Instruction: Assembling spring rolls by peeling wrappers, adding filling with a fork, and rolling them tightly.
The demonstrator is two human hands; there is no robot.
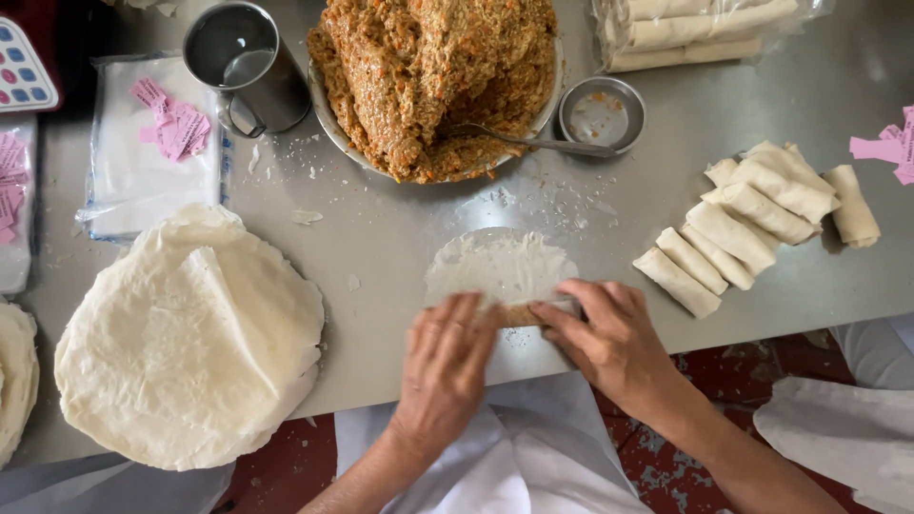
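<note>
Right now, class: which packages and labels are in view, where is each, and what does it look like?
Clear bag of pale rolls: top right, on the steel table.
Flat plastic pack of white sheets: upper left, rectangular.
Pink paper labels: on that pack.
More pink labels: right edge.

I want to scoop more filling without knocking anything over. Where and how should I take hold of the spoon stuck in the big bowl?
Grip the spoon by its bare handle end, which juts over the bowl rim toward the small metal dish. Come from the right, probably pinching from above: its other end is buried in the filling.
</note>
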